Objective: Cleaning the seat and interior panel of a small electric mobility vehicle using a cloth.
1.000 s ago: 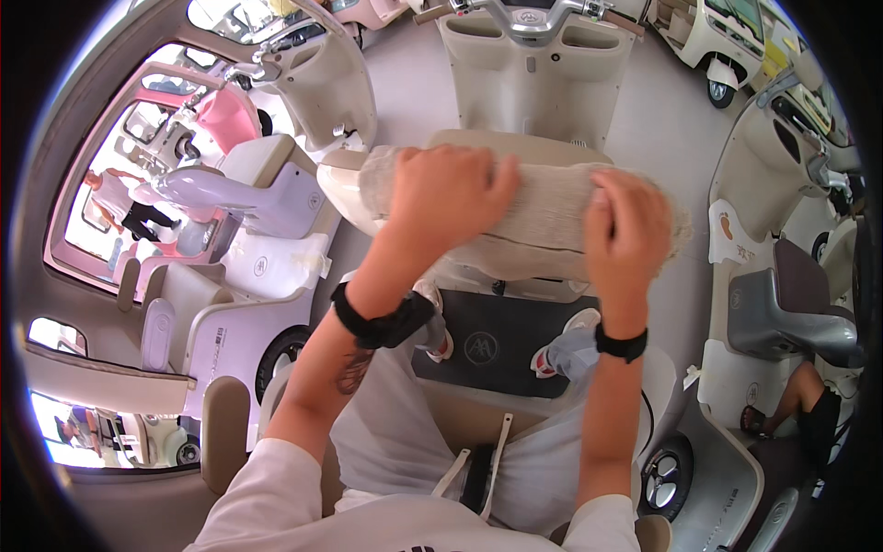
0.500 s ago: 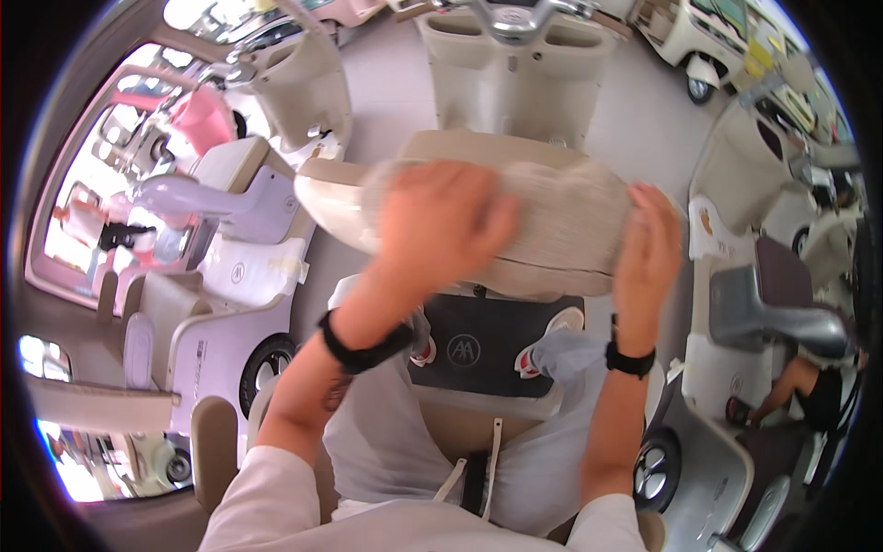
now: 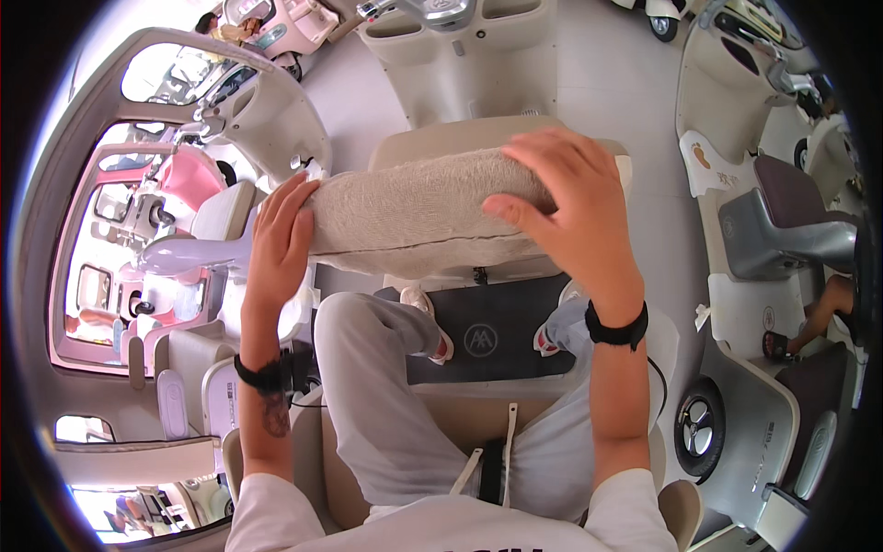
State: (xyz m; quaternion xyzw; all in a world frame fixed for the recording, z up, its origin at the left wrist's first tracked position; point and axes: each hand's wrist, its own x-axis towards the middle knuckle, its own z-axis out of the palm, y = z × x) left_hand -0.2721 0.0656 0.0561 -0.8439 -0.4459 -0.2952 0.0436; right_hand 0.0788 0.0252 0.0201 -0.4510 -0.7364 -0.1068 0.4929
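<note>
While the person sits on a scooter, a beige cushion [image 3: 418, 216] is held flat above the knees, just before the seat base [image 3: 441, 138]. The left hand [image 3: 280, 239] is wrapped around the cushion's left end, fingers curled over its edge. The right hand [image 3: 570, 207] is laid spread and open on the right top, pressing rather than gripping. The step is judged to be seating the cushion; alignment with the base would be needed next.
</note>
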